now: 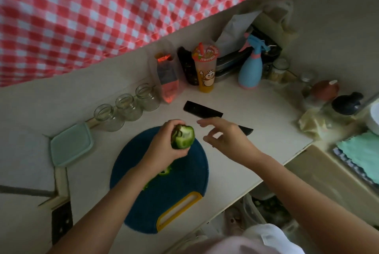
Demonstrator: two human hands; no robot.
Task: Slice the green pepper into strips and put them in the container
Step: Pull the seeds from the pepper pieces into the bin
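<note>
Above the cutting board (180,182), left hand (164,147) grips green pepper (183,137)

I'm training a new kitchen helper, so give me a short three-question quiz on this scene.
1. True or false: the left hand grips the green pepper.
2. On which side of the cutting board does the container lie? A: the person's left. B: the person's right.
3. How many glass jars stand in a row?
Key: 1 true; 2 A; 3 three.
</note>
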